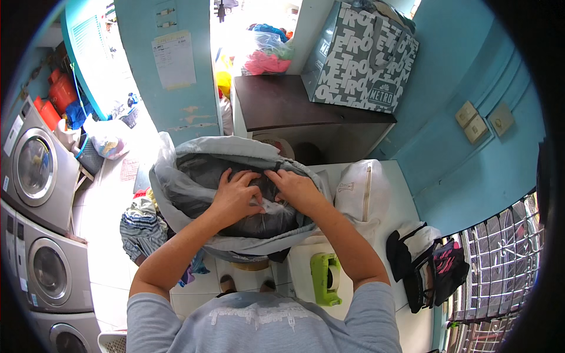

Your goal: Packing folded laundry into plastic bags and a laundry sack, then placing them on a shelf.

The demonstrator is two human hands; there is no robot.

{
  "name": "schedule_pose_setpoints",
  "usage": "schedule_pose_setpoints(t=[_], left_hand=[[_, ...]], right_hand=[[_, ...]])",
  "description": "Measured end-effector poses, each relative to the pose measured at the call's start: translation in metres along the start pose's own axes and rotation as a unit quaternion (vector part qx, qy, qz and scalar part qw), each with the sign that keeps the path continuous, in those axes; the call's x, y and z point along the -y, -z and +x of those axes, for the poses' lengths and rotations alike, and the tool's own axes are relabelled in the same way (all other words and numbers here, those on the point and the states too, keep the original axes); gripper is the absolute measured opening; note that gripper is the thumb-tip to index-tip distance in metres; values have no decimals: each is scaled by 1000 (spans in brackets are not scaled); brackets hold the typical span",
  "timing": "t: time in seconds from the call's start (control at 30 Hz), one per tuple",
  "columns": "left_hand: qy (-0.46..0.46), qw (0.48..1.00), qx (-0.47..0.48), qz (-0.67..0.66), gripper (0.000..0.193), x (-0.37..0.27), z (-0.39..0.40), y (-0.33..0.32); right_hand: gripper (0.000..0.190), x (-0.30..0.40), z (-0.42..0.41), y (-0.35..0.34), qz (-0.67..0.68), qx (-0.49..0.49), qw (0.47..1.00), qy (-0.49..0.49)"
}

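Observation:
Before me stands a large oval bag or lined basket with a thick grey fabric rim (pixel 229 144). Inside it lies a clear plastic bag (pixel 190 194) with dark contents under the film. My left hand (pixel 238 192) is over the middle of the opening, its thumb and fingers curled at the whitish, bunched plastic. Close by on the right, my right hand (pixel 293 189) reaches into the same bag, fingers bent down on the plastic; its fingertips are partly hidden. Whether either hand firmly grips the plastic is unclear. A white zippered pouch or garment (pixel 353 189) lies just right of the rim.
A green tape dispenser (pixel 325 278) and folded dark clothes (pixel 428 264) lie on the white table (pixel 399 176). Striped clothes (pixel 143 229) are left of the bag. Behind are a brown-topped cabinet (pixel 273 101) and a patterned shopping bag (pixel 366 61). Front-loading washers (pixel 35 167) stand far left.

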State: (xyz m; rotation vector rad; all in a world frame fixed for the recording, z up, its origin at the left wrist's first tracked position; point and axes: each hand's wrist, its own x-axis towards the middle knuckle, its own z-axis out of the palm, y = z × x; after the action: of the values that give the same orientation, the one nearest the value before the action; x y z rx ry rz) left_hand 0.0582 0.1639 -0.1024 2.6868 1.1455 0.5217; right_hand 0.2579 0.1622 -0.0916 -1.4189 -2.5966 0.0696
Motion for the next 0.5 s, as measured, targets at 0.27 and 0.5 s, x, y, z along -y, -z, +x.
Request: schedule_pose_setpoints(t=[0.27,0.5], left_hand=[[3,999,14,-37,24,2,1,7],[-60,992,-114,-10,33,-32,-12,58]], right_hand=[[50,14,-27,31,116,-124,984,-49],[23,8,-173,35,207,-323,870,-309]])
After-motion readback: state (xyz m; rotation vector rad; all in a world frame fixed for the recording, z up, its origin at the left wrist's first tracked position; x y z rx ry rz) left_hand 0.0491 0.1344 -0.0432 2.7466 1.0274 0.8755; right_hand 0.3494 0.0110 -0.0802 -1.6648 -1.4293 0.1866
